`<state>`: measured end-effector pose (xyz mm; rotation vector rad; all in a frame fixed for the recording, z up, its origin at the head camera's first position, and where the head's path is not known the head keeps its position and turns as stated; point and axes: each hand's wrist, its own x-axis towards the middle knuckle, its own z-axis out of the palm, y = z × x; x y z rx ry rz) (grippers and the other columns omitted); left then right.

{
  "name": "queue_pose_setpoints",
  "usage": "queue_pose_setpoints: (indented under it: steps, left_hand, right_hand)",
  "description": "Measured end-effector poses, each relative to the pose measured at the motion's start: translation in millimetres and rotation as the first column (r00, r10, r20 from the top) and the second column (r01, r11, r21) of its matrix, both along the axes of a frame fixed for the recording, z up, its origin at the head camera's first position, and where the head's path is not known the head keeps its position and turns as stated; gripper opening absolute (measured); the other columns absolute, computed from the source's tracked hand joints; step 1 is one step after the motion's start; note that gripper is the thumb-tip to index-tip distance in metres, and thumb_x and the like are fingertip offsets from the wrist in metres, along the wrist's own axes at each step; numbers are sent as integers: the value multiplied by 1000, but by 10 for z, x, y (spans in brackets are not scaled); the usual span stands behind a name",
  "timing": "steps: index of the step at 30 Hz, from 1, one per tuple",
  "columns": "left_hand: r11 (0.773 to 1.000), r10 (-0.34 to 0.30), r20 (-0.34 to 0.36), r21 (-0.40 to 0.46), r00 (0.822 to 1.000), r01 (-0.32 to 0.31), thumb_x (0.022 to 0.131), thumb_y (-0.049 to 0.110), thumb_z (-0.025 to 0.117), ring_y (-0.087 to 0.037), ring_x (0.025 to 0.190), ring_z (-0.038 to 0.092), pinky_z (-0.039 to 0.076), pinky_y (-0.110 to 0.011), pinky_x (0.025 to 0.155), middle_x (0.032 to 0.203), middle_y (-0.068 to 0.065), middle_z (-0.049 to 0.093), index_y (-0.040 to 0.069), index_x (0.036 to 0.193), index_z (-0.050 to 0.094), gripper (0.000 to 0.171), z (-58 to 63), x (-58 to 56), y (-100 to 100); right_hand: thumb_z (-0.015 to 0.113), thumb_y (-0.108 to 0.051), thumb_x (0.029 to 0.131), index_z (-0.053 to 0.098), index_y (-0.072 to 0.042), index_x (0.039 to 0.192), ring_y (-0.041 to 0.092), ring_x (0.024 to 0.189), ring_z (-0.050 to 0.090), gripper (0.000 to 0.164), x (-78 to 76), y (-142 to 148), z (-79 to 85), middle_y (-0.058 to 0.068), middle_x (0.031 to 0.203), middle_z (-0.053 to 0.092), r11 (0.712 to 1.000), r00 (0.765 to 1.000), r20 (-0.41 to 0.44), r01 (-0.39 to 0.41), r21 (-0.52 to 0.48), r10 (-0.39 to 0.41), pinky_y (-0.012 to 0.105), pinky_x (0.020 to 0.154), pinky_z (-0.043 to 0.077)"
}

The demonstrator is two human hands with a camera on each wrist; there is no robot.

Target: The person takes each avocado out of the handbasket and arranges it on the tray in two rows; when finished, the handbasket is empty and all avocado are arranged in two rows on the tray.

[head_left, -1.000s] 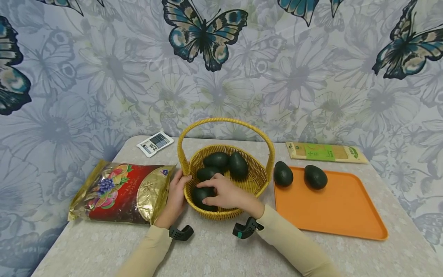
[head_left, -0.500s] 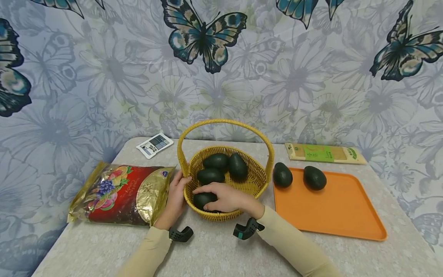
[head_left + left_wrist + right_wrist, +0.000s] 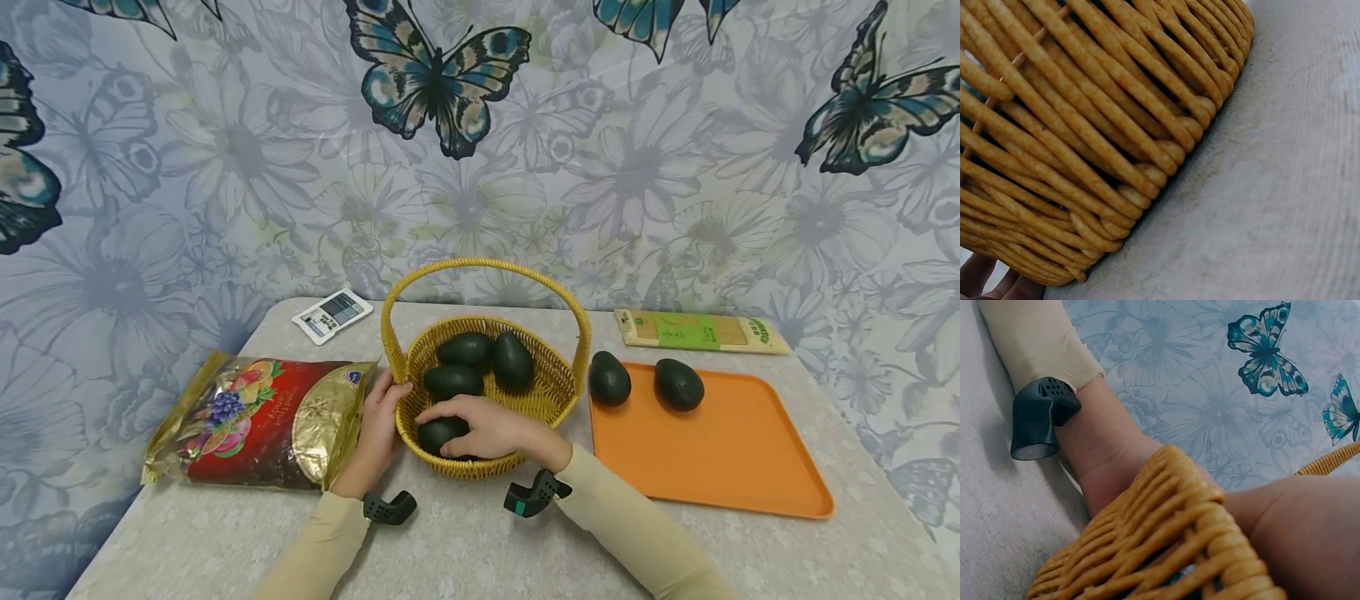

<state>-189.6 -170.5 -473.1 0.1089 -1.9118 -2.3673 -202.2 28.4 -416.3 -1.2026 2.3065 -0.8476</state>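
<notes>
A yellow wicker basket (image 3: 551, 392) with a tall handle stands mid-table and holds several dark green avocados. My right hand (image 3: 491, 429) reaches over the near rim and grips the front avocado (image 3: 433, 433), fingers over its top and thumb below. My left hand (image 3: 378, 429) holds the basket's left side, thumb hooked on the rim. The left wrist view shows the basket's woven wall (image 3: 1085, 125) close up, with fingertips (image 3: 997, 284) at the bottom left corner. In the right wrist view the basket rim (image 3: 1166, 537) sits between the left wrist (image 3: 1097, 450) and my right hand (image 3: 1310, 537).
An orange tray (image 3: 712, 458) lies right of the basket with two avocados (image 3: 609, 377) (image 3: 678, 384) at its far edge. A red and gold snack bag (image 3: 262, 421) lies to the left. A small white device (image 3: 332, 314) and a flat green packet (image 3: 701, 331) sit at the back.
My right hand has settled lower onto the front avocado and its fingers have wrapped round it. The left hand and basket have stayed put.
</notes>
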Motion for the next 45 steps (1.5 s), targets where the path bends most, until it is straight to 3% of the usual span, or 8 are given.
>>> queue_pose_setpoints:
  steps: [21, 25, 28, 32, 35, 37, 41, 45]
  left_hand:
    - [1000, 2, 2, -10, 1000, -2, 104, 9, 42, -27, 146, 37, 46, -12, 93, 165, -11, 34, 10, 160, 33, 57, 3, -8, 26]
    - [1000, -4, -1, -14, 1000, 4, 104, 9, 42, -28, 149, 35, 45, -13, 96, 166, -11, 32, 9, 161, 31, 58, 5, 1, 25]
    - [1000, -5, 5, -4, 1000, 5, 104, 8, 42, -27, 150, 33, 44, -12, 96, 167, -10, 31, 9, 162, 30, 59, 12, -2, 19]
    - [1000, 1, 11, 6, 1000, -1, 104, 7, 43, -26, 150, 33, 44, -12, 96, 167, -10, 31, 9, 161, 31, 59, 15, -4, 17]
    - [1000, 5, 13, 1, 1000, -5, 104, 7, 42, -26, 150, 33, 43, -12, 96, 167, -11, 31, 10, 161, 32, 58, 17, 3, 11]
    - [1000, 9, 16, 1, 1000, -9, 104, 7, 42, -25, 149, 34, 43, -13, 97, 166, -11, 32, 10, 161, 33, 58, 18, 5, 7]
    - [1000, 13, 20, 0, 1000, -13, 104, 7, 42, -25, 148, 35, 43, -14, 97, 166, -11, 33, 11, 161, 33, 58, 18, 3, 1]
    - [1000, 11, 21, 0, 1000, -11, 104, 7, 42, -24, 148, 35, 43, -14, 97, 165, -10, 34, 11, 161, 33, 58, 9, -2, 2]
  right_hand:
    - [70, -14, 93, 61, -16, 142, 25, 135, 54, 50, -48, 124, 79, 5, 150, 56, 994, 997, 51, 63, -90, -58, 40, 109, 45]
    - [71, -18, 93, 62, -19, 142, 20, 121, 60, 50, -53, 204, 131, 3, 148, 58, 988, 993, 47, 110, -109, -106, 35, 98, 49]
    - [71, -19, 92, 63, -19, 141, 17, 96, 59, 49, -72, 280, 161, 3, 144, 61, 984, 992, 35, 121, -128, -118, 29, 84, 48]
    - [71, -20, 93, 62, -20, 141, 12, 65, 44, 49, -93, 422, 205, 5, 115, 70, 978, 988, 55, 149, -149, -142, 24, 68, 42]
    - [69, -21, 95, 60, -19, 143, 15, 57, 49, 50, -89, 547, 256, 6, 107, 69, 970, 980, 108, 181, -160, -165, 26, 63, 48]
    - [68, -21, 96, 58, -18, 145, 22, 59, 56, 50, -85, 632, 296, 10, 108, 69, 967, 975, 140, 195, -166, -172, 29, 63, 52]
    - [67, -19, 97, 56, -14, 146, 25, 65, 60, 51, -71, 806, 370, 15, 133, 64, 961, 972, 168, 196, -196, -164, 33, 64, 55]
    - [67, -17, 97, 54, -10, 147, 20, 90, 66, 52, -27, 988, 428, 16, 145, 57, 949, 966, 186, 221, -225, -181, 30, 76, 55]
